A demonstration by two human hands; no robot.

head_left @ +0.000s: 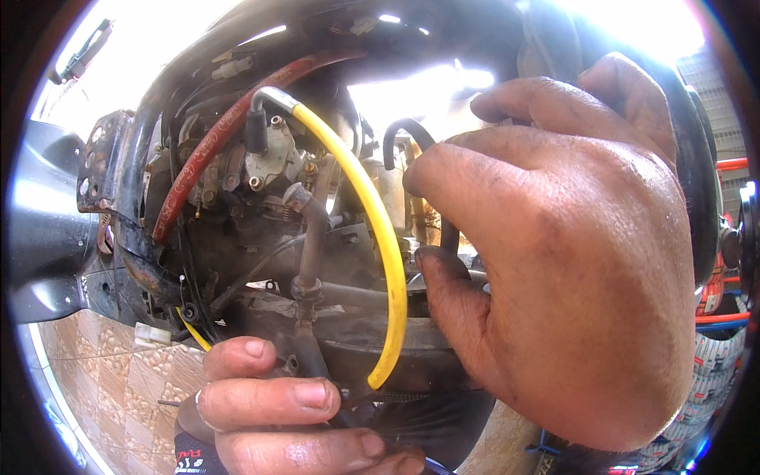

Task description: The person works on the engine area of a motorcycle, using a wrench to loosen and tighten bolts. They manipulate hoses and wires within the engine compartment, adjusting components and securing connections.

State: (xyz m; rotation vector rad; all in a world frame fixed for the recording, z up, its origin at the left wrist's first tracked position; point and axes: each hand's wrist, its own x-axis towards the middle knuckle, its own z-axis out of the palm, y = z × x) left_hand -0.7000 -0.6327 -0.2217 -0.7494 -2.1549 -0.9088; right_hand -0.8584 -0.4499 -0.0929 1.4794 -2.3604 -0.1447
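Observation:
My left hand (293, 419) reaches in at the bottom, its fingers bent together beside a dark tube (310, 356) that runs down behind them. What these fingers close on is hidden. My right hand (570, 261) fills the right side, back toward me. Its thumb and index finger stand apart, and a black hooked hose (412, 127) passes behind them; no grip on it shows. Between the hands hangs a yellow hose (384, 222). Its upper end joins a metal elbow with a black rubber boot (256, 133) on the engine; the lower end hangs free near my left fingertips.
A dark red hose (194, 166) curves across the engine parts. Beside it, a metal pipe (313, 237) stands upright. The black frame with a holed bracket (99, 162) is at the left, above patterned floor tiles (119, 388). A white connector (152, 335) hangs below the frame.

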